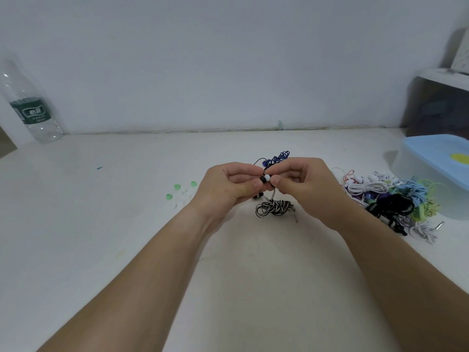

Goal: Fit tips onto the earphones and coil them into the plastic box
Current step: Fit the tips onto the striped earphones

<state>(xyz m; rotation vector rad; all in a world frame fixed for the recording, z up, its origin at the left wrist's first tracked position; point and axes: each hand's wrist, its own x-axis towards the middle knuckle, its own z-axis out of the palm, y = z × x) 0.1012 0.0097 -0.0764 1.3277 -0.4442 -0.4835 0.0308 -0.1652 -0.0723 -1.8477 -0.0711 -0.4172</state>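
A white table [101, 224] is seen. On it are set a water bottle [33, 107] far left, loose green and clear ear tips [177, 194], a striped cable coil [275, 208], blue earphones [278, 157] behind it, and, at the right, a tangled pile of earphones [390, 201] beside a pale blue plastic box [431, 174].

I get one view only, a wide-angle head camera looking forward and down over the table [106, 224] toward the wall [228, 59]; the left hand [228, 186] and right hand [307, 185] sit close below it, mid-frame.
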